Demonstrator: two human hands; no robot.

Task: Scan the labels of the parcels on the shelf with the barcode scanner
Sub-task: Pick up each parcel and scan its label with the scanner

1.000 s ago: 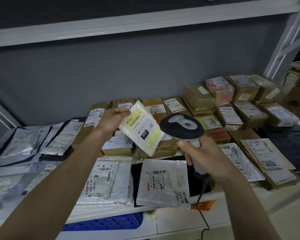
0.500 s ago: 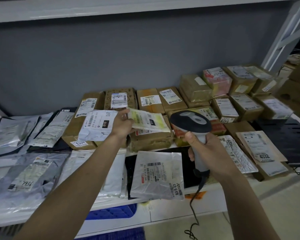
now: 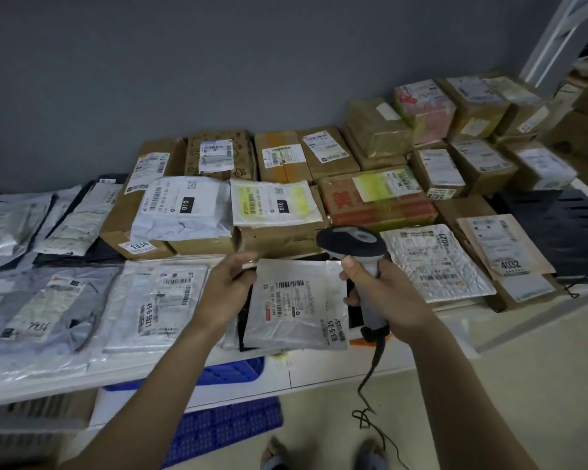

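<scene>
Head view, shelf inventory. White shelf [image 3: 455,337]: parcels cover its surface.

Front row, centre: grey mailer [image 3: 297,307], label up, marked 83-5-25, lying over a black packet. The left hand [image 3: 230,290] pinches its upper left corner between thumb and curled fingers.

Right hand [image 3: 384,293]: fingers wrapped round the handle of the barcode scanner [image 3: 352,247], whose dark head sits above the mailer's upper right corner; its cable [image 3: 370,385] trails down to the floor.

Behind the mailer: yellow-labelled flat pouch [image 3: 274,203], marked 010, resting on a brown carton; just left of it a white bag [image 3: 180,208], also 010.

Right: silver bubble mailer [image 3: 435,262], near a brown envelope [image 3: 499,242] numbered 4032.

Rear: rows of cardboard boxes [image 3: 469,164].

Below the shelf: blue crate [image 3: 224,425].
</scene>
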